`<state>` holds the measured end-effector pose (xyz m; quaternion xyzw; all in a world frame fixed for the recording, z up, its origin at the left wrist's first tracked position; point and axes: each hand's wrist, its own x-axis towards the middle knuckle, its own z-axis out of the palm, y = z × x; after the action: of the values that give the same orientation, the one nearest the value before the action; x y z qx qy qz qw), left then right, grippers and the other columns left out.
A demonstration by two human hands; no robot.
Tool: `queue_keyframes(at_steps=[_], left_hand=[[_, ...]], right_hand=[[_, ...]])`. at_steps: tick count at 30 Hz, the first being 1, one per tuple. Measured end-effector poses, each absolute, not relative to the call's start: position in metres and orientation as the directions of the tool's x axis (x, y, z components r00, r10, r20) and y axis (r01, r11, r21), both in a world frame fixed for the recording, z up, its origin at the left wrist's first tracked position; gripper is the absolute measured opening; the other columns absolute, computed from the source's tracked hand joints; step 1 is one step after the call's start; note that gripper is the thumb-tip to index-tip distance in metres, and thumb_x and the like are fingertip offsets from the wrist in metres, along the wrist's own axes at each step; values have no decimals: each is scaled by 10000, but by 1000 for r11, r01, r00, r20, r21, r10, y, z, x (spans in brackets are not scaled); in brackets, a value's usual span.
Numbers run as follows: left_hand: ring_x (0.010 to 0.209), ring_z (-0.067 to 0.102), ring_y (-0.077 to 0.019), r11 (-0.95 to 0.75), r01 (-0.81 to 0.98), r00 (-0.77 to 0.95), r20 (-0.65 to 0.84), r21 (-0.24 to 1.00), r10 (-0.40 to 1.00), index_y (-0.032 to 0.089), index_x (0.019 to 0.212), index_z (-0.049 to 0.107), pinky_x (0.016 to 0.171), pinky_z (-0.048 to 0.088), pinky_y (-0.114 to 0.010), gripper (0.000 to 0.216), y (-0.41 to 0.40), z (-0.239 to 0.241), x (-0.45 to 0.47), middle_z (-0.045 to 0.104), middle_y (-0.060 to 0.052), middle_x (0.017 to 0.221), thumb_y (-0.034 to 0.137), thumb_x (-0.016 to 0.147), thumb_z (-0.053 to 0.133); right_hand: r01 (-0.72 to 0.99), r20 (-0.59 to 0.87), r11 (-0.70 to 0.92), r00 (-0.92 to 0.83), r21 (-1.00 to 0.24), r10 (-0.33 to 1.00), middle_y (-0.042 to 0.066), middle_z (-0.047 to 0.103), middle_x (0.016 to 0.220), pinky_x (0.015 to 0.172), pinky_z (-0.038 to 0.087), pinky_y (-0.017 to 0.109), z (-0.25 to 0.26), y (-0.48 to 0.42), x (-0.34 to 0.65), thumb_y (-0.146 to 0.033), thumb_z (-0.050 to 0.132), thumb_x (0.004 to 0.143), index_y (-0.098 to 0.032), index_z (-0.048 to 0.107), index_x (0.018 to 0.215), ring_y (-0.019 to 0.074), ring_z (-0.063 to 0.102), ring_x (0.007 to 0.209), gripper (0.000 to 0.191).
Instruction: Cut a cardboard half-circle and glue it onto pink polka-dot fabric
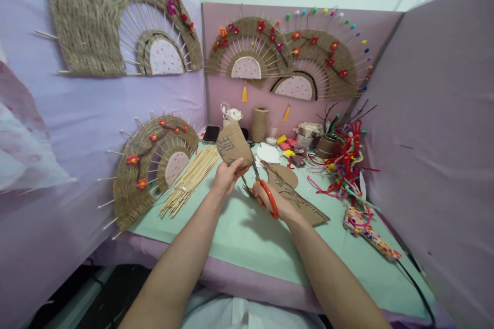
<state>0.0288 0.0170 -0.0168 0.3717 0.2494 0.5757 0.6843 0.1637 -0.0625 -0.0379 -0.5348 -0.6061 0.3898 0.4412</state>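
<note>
My left hand [230, 175] grips a rounded piece of cardboard [232, 145] by its lower edge, with blue handwriting on its face. In my right hand [266, 196] is a pair of scissors with orange handles [275, 203], its blades pointing up along the cardboard's right edge. A narrow cardboard strip hangs below the piece, between my hands. Behind my right wrist lies a larger cardboard offcut [299, 200] with dark printing, partly over a round cardboard disc [287, 176].
Left lies a bundle of thin sticks [189, 181]. At the back stand a twine spool [260, 124], white paper discs [267, 153] and a brown pot [328, 147]. Right are coloured pipe cleaners [347, 162] and a patterned glue gun [370, 234] with a cord. Woven fans [87, 20] hang around.
</note>
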Motion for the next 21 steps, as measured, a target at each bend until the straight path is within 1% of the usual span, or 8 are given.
queue_keyframes(at_steps=[5,12,16,21], left_hand=[[754,706,-179,73,-591,223,76,804,972,110,878,703,801,570,-334,316,18,-19,29,754,-86,888,245,618,823],[676,706,-166,101,-576,234,46,811,971,104,882,696,712,578,-288,277,18,-19,29,753,-73,800,206,644,795],[669,705,-164,109,-570,240,38,814,970,94,885,695,715,579,-289,253,19,-19,29,751,-78,793,184,664,780],[660,704,-165,117,-566,246,31,816,969,90,881,697,729,583,-297,235,18,-19,30,748,-79,768,183,679,772]], right_hand=[[358,120,144,-88,-923,989,-44,408,482,479,281,251,-31,-67,164,-710,423,832,-221,460,614,122,370,478,536],[410,94,128,-101,-903,990,-48,391,496,471,321,243,-31,-65,164,-741,371,834,-220,413,621,113,384,475,564],[449,38,56,-50,-892,998,-52,400,493,433,355,243,-33,-64,164,-753,320,845,-223,399,642,109,405,431,573],[458,12,4,15,-889,1000,-43,430,490,393,396,246,-34,-65,162,-749,300,853,-220,430,668,123,472,396,575]])
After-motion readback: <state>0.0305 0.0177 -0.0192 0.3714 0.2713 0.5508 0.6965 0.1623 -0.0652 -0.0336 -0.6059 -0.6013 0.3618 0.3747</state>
